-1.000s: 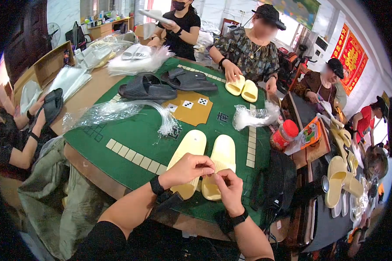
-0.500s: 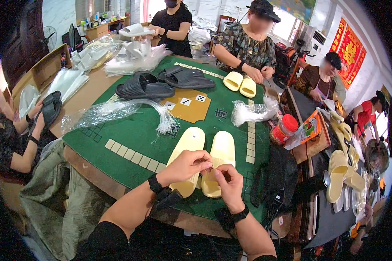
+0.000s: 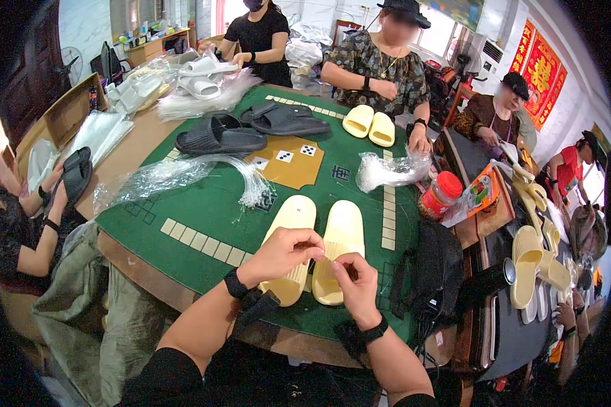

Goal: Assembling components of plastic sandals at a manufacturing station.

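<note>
A pair of pale yellow slides stands side by side in front of me, the left slide [image 3: 299,214] and the right slide [image 3: 345,220] both lying sole down with their straps toward me. Above the straps, my left hand [image 3: 282,254] is closed in a pinch. Facing it, my right hand [image 3: 357,281] also pinches with thumb and forefinger, a small gap from the left fingertips. Whatever is between the fingers is too thin to make out. Beyond the slides lies a bundle of thin clear plastic ties [image 3: 254,190].
The green-topped table [image 3: 204,210] also carries black slides [image 3: 220,136], another yellow pair [image 3: 370,124], a second tie bundle [image 3: 387,171] and a red-lidded jar [image 3: 441,195]. A black bag [image 3: 431,271] lies at the right edge. Co-workers sit around, one holding a black slide [image 3: 75,178].
My fingertips have drawn slightly apart. The co-worker across has brought a hand down to the second tie bundle. Another co-worker, at the back, has lowered a white slide onto the pile.
</note>
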A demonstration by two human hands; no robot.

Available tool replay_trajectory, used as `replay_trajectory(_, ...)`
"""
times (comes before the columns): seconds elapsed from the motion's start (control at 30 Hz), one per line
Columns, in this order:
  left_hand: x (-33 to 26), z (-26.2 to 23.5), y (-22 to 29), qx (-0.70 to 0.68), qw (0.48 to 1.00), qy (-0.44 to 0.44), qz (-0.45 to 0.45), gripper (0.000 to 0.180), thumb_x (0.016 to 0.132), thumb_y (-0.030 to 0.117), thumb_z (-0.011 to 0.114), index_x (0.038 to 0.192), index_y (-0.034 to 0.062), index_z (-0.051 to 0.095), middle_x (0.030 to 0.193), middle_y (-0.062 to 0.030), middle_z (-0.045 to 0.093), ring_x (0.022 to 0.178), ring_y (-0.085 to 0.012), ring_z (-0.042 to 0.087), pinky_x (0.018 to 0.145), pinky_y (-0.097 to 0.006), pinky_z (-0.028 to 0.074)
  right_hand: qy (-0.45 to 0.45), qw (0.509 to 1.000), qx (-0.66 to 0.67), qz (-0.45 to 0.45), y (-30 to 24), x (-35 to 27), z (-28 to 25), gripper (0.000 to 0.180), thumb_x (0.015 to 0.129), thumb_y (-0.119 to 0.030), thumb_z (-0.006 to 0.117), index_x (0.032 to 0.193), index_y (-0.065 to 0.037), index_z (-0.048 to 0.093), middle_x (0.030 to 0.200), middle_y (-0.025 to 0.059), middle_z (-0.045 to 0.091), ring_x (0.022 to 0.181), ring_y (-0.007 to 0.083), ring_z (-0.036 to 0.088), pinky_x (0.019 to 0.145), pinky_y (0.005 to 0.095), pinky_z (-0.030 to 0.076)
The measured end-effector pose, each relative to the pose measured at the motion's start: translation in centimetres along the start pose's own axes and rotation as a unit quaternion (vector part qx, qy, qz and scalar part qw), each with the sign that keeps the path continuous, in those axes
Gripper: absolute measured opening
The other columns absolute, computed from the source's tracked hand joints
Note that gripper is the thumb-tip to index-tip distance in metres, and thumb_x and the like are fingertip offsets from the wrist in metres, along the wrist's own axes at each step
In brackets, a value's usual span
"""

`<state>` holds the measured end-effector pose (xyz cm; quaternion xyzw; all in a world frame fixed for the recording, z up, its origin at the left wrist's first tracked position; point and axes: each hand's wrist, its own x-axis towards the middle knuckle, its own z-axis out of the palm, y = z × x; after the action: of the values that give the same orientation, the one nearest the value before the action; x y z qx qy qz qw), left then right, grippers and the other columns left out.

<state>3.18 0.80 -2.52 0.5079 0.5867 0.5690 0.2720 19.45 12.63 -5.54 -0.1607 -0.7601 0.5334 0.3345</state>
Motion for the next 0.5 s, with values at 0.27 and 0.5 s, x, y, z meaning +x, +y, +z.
replay_trajectory(0.27, -0.1, 0.22, 0.07, -0.02, 1.0, -0.003, -0.016, 0.011, 0.09, 0.007, 0.065, 0.096, -0.0019, 0.065, 0.083, -0.0032, 0.066, 0.073, -0.0081, 0.058, 0.067, -0.025, 0.049, -0.012, 1.0, 0.0, -0.016, -0.44, 0.02, 0.07, 0.005, 0.09, -0.005, 0.066, 0.088, -0.001, 0.062, 0.073, -0.0047, 0.058, 0.062, 0.001, 0.048, 0.055, 0.0177, 0.039)
replay_trajectory(0.5, -0.12, 0.43, 0.0, -0.011, 1.0, 0.005, -0.015, 0.013, 0.089, 0.01, 0.067, 0.095, -0.0021, 0.065, 0.082, -0.0035, 0.066, 0.073, -0.0082, 0.058, 0.067, -0.025, 0.048, -0.01, 1.0, 0.01, -0.022, -0.28, -0.03, 0.17, 0.004, 0.089, -0.003, 0.065, 0.088, -0.001, 0.062, 0.073, -0.0039, 0.059, 0.062, 0.0011, 0.049, 0.055, 0.0177, 0.04)
